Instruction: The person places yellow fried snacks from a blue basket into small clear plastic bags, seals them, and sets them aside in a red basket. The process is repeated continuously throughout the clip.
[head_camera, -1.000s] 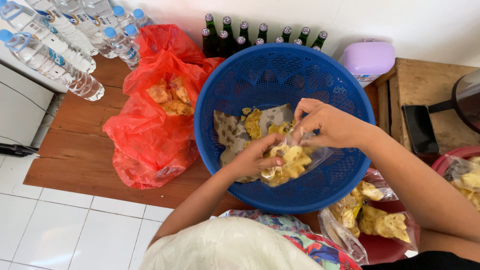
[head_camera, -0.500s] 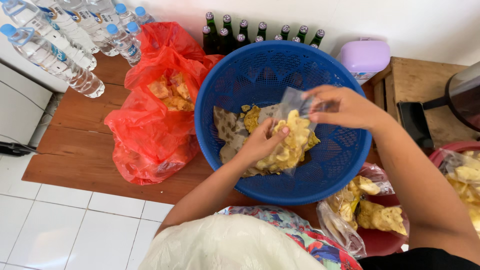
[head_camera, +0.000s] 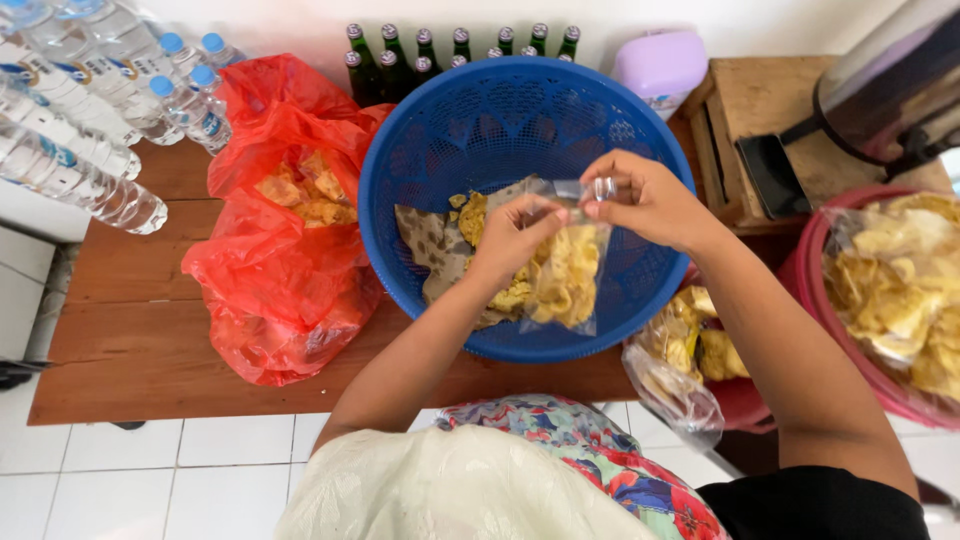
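Hanging over the blue basket (head_camera: 480, 130), a small clear plastic bag (head_camera: 565, 270) of yellow chips is pinched at its top edge by both hands. Left hand (head_camera: 515, 235) fingers clenched on the bag's mouth at about 9 o'clock of it; right hand (head_camera: 645, 200) fingertips grasping the top corner at about 1 o'clock. Bag is thin, glossy, crinkled, see-through; the chips inside are wavy, pale yellow, irregular. Basket is round, perforated plastic, holding loose chips and brown paper (head_camera: 430, 245) at its floor. At 9 o'clock of the basket, a crumpled red plastic bag (head_camera: 275, 290) with more chips. Water bottles (head_camera: 90, 120) at 10 o'clock, dark green bottles (head_camera: 455, 45) at 12, a red tub (head_camera: 830, 300) of chips at 3. All on a wooden table (head_camera: 140, 320). Versus half a second ago: bag lifted higher, hands closer together at its top.
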